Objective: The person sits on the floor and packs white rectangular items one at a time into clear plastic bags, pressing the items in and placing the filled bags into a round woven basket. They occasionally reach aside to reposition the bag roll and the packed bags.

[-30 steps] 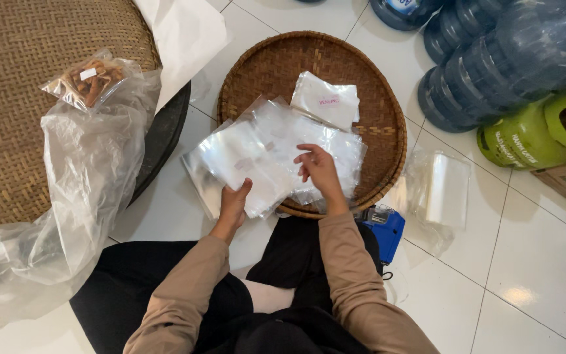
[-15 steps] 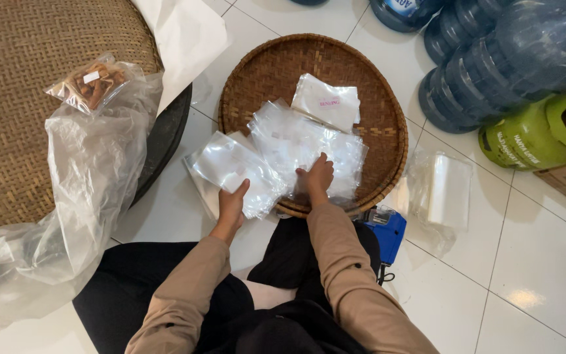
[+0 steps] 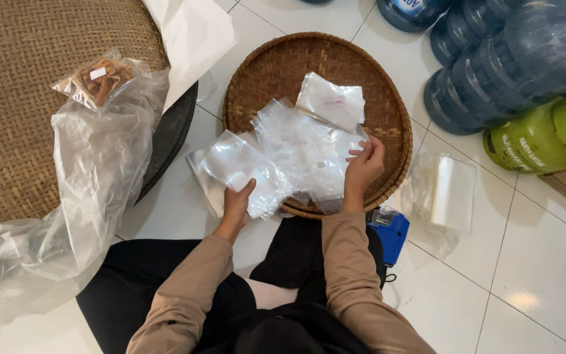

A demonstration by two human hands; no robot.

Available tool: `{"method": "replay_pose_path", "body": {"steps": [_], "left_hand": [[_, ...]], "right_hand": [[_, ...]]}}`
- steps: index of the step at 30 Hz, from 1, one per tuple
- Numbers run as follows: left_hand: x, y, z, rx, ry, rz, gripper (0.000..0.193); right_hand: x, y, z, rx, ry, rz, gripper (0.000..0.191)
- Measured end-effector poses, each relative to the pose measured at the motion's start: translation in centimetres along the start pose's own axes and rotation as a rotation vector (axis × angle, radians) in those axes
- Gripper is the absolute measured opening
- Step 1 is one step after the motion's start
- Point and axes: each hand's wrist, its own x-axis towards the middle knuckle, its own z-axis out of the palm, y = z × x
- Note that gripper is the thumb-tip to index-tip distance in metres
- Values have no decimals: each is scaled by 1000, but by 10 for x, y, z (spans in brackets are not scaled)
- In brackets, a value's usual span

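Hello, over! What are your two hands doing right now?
Left hand gripping a stack of clear plastic bags. Right hand pinching more bags over the round woven tray. Nothing blocking.

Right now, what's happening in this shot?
A person sits on a tiled floor, sorting clear plastic bags heaped on a round woven tray. The left hand grips one bag at the tray's near edge; the right hand pinches the pile's right side. A packed snack bag lies on a big plastic sheet to the left; water jugs stand to the right.
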Motion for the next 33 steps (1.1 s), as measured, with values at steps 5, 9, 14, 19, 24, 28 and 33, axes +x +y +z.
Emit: {"method": "replay_pose_path", "body": {"steps": [5, 9, 14, 19, 24, 28, 33], "left_hand": [[4, -10, -4, 3, -17, -41, 48], [6, -10, -8, -78, -100, 53, 53], [4, -2, -5, -41, -28, 66, 53], [1, 2, -2, -30, -12, 29, 50], [0, 3, -2, 0, 5, -54, 43], [1, 4, -4, -39, -6, -11, 44], [2, 2, -1, 15, -39, 14, 46]], "right_hand": [[-36, 2, 23, 324, -287, 180, 20], [-90, 14, 53, 286, -460, 219, 18], [-92, 29, 59, -41, -525, 35, 25], [-31, 58, 16, -1010, -368, 63, 108], [-17, 81, 11, -982, -380, 491, 80], [-5, 83, 3, -353, 160, 349, 24], [9, 55, -18, -8, -206, 158, 22]]}}
